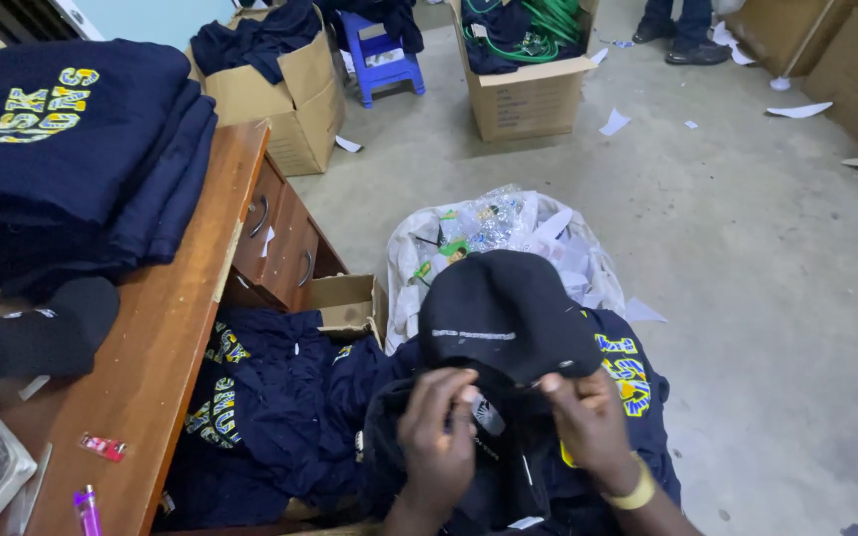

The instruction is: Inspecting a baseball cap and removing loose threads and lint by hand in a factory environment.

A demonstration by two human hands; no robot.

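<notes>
Now fingers point(449, 397) grip cap point(503, 313) — underneath.

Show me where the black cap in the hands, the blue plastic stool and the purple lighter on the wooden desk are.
black cap point(504, 313): head view, on its crown.
blue plastic stool point(389, 71): head view, on its seat edge.
purple lighter point(87, 510): head view, on its body.

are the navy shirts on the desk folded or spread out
Folded: the navy shirts sit in a neat stack on the wooden desk, edges layered, printed front on top.
</notes>
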